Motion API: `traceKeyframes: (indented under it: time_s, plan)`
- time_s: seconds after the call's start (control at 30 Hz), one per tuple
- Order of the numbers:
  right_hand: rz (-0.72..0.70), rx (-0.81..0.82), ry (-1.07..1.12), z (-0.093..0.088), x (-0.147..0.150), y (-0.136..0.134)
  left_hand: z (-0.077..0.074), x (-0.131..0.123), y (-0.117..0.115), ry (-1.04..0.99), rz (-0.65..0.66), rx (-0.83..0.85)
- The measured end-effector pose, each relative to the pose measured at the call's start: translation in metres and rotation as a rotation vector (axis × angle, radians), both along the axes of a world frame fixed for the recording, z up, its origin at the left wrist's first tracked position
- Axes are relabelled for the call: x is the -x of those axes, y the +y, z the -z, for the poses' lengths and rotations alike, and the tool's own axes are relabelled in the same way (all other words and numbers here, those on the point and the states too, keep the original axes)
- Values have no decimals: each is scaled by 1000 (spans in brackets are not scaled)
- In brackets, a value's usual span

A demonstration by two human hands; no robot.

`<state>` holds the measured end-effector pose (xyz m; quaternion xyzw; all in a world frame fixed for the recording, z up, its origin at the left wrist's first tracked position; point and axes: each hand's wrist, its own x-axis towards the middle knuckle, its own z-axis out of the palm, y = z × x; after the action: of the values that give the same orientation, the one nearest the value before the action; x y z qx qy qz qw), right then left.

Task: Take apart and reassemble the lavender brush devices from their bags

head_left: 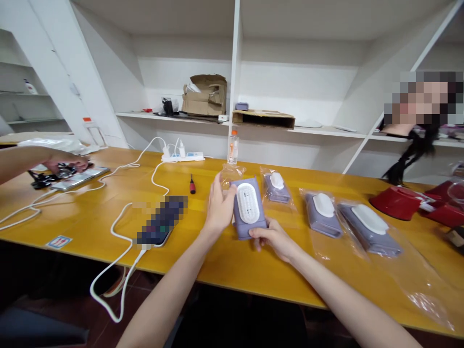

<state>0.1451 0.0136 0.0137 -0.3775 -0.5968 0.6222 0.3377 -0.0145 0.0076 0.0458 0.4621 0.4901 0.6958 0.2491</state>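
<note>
Between my two hands is a purple-grey rectangular device (250, 228) with a white oval, bristled-looking pad (247, 203) facing me. My left hand (219, 205) grips its left edge, fingers pointing up. At the lower right corner my right hand (271, 237) holds it, thumb on the front. Behind the device lies a crumpled clear plastic bag (232, 171). To the right sit similar purple-grey devices in clear bags: a small one (278, 192), another (324, 220) and a larger-looking one (373, 232), each with a white oval part on top.
Left of my hands lie a phone (161, 224) on a white cable and a red-black screwdriver (192, 185). A power strip (184, 156) and a bottle (233, 149) stand at the back. Another person's hand (68, 162) touches black cables at left. Red objects (395, 202) lie right.
</note>
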Motion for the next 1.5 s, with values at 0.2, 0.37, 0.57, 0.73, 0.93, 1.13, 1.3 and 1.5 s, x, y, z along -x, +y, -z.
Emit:
traceKeyframes:
  time_s: [0.2,0.37,0.57,0.73,0.93,1.13,1.3,1.5]
  plan:
    - [19,13,26,-2,-6,3,26,79,-86,687,-342,155]
    - [50,35,22,-3,-8,5,50,156,-103,796,-477,328]
    - [46,-1,39,-5,-10,4,53,174,-109,913,-503,452]
    - [59,-6,13,-5,-11,5,68,185,-113,936,-475,446]
    - [65,5,10,-6,-10,4,72,190,-111,920,-468,412]
    - [55,-5,8,-6,-10,4,70,185,-112,903,-421,399]
    - [52,-10,-1,-6,-10,4,74,188,-110,892,-393,375]
    - [33,-13,-10,-6,-10,2,80,197,-107,870,-368,349]
